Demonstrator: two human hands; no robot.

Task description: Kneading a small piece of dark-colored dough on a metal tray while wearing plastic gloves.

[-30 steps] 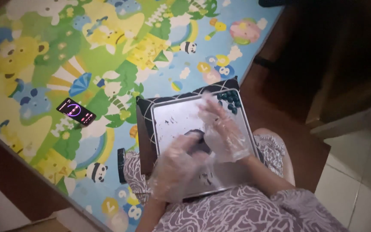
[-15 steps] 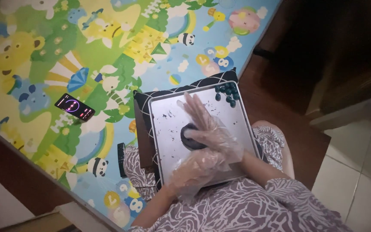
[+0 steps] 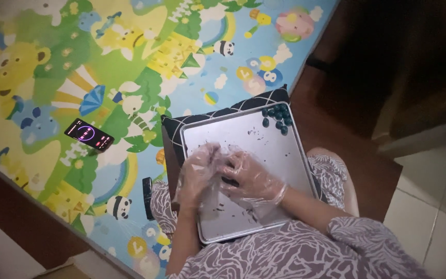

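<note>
Over the metal tray (image 3: 295, 155) on our lap, we press our gloved left hand (image 3: 198, 173) and right hand (image 3: 249, 178) together around a dark lump (image 3: 229, 181), seemingly mid-rolling; next likely calls for setting it beside the dark balls (image 3: 277, 118).

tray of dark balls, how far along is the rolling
Done: a small cluster of dark balls sits in the far corner of the tray. In hand: the gloved left hand and right hand press together around a dark lump. Left: only crumbs show; remaining mixture isn't visible.
</note>
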